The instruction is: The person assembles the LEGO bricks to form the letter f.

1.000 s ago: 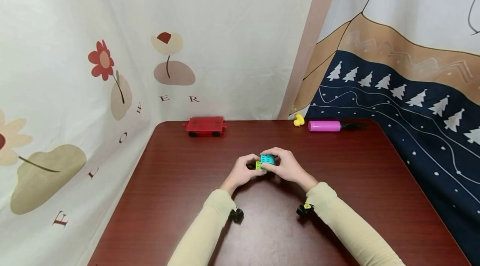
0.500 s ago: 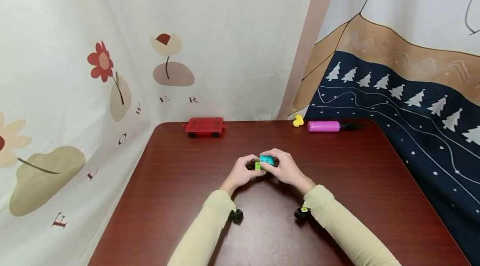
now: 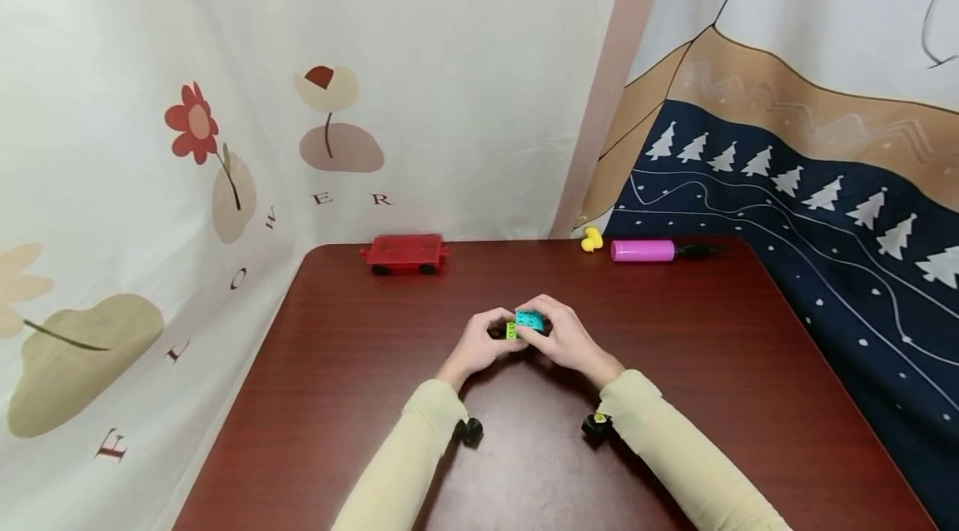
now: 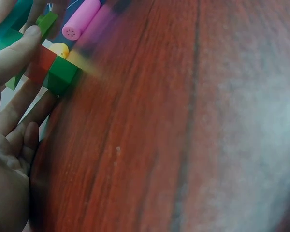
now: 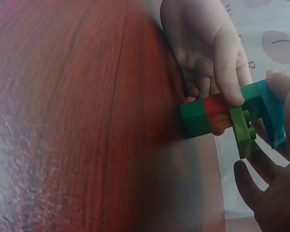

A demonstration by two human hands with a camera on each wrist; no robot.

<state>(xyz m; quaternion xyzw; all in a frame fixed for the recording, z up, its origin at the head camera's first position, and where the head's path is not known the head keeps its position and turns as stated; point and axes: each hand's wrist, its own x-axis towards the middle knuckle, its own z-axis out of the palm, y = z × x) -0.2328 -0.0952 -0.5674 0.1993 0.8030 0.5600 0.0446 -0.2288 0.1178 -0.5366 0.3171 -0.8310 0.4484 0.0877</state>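
A stack of toy building blocks is held between both hands above the table. Its teal block (image 3: 530, 320) is on top, pinched between the thumb and fingers of my right hand (image 3: 565, 337). My left hand (image 3: 479, 345) grips the stack lower down, its thumb against a lime-green block (image 5: 240, 131) that juts out sideways with its studs showing. In the right wrist view, a red block (image 5: 214, 110) and a dark green block (image 5: 195, 117) form the bottom end. The left wrist view shows the same green end block (image 4: 61, 76) beyond the left thumb. Fingers hide part of the stack.
Along the table's back edge stand a red toy wagon (image 3: 406, 253) at left, a yellow toy duck (image 3: 592, 239), and a pink cylinder (image 3: 642, 250) with a black end. Printed curtains (image 3: 449, 98) hang behind the brown table (image 3: 337, 398).
The head view has shifted slightly, so everything sits a little further left. My right wrist has edged inward. Both hands keep their hold on the block stack.
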